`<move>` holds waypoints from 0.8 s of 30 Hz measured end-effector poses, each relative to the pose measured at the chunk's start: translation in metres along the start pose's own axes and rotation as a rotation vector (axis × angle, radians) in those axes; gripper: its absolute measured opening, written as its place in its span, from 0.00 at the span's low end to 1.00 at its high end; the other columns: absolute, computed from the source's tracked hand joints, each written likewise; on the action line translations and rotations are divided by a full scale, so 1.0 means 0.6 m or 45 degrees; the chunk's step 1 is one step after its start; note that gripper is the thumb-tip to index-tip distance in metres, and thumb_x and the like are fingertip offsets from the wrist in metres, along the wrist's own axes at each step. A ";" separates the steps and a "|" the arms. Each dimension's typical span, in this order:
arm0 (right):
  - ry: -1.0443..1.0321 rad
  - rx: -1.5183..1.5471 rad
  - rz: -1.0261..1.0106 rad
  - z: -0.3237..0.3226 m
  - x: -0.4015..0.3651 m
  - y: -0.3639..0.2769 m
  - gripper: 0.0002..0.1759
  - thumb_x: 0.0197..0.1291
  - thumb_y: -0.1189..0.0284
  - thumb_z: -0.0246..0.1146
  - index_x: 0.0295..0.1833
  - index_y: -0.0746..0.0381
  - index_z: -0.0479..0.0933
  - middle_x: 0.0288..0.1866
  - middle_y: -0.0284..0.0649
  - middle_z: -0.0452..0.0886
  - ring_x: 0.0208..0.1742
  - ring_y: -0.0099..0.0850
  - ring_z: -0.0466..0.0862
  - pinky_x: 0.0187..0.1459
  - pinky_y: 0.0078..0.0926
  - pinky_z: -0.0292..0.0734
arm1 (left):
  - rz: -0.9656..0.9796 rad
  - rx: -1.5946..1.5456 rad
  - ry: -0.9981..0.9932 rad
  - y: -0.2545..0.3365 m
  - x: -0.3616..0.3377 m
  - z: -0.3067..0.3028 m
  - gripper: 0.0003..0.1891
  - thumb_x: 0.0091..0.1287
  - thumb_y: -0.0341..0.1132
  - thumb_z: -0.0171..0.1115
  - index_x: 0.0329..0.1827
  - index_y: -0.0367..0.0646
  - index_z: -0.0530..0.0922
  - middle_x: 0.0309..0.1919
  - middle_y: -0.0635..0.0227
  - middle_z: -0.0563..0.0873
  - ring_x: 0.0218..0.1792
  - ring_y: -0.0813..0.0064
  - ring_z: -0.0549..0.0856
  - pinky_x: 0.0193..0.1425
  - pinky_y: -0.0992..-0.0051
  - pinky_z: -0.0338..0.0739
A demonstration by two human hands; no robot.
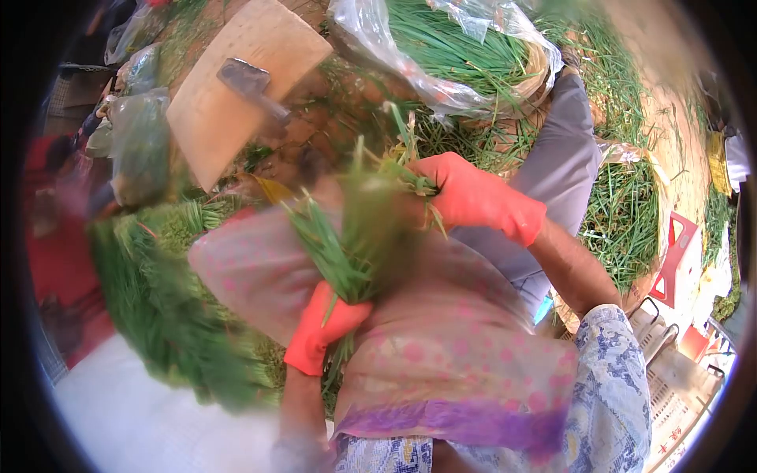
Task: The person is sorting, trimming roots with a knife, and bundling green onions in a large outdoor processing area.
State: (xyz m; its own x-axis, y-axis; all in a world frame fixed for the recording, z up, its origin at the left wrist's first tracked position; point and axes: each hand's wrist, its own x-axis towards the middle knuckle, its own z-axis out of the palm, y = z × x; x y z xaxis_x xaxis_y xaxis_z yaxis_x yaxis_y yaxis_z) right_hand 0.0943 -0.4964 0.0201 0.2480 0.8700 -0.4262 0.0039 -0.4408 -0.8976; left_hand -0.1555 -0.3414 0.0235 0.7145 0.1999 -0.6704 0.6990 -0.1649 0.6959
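My left hand [327,327], in an orange rubber glove, is closed around a bunch of chives [335,256] over my lap. The bunch's upper ends fan out away from me; part of them is blurred behind a dark smear. My right hand [481,197], gloved the same way, is closed above the lap to the right. Limp green and yellowish leaves [414,177] stick out from its fingers. A stained, pink-spotted apron [457,347] covers my legs beneath both hands.
A large heap of chives [173,299] lies on the left. Ahead are a tan board [252,87] with a dark-headed tool [246,77] on it and a clear plastic bag [371,47] full of chives. Another bag [658,189] of loose leaves and a red plastic stool [676,256] stand right.
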 end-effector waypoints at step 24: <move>-0.209 -0.917 -0.585 0.046 0.033 -0.009 0.18 0.54 0.69 0.70 0.53 0.55 0.83 0.38 0.44 0.87 0.42 0.50 0.88 0.42 0.46 0.83 | 0.078 0.416 0.001 0.005 0.006 0.007 0.22 0.69 0.36 0.58 0.66 0.46 0.78 0.56 0.47 0.86 0.58 0.45 0.84 0.59 0.59 0.79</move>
State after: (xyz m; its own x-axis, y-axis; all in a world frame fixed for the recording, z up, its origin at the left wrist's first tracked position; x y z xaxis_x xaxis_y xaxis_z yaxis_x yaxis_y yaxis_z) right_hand 0.0724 -0.4706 0.0134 -0.0713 0.9925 -0.0995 0.6950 -0.0221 -0.7187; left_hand -0.1510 -0.3453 0.0219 0.7558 0.1809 -0.6294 0.6269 -0.4776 0.6155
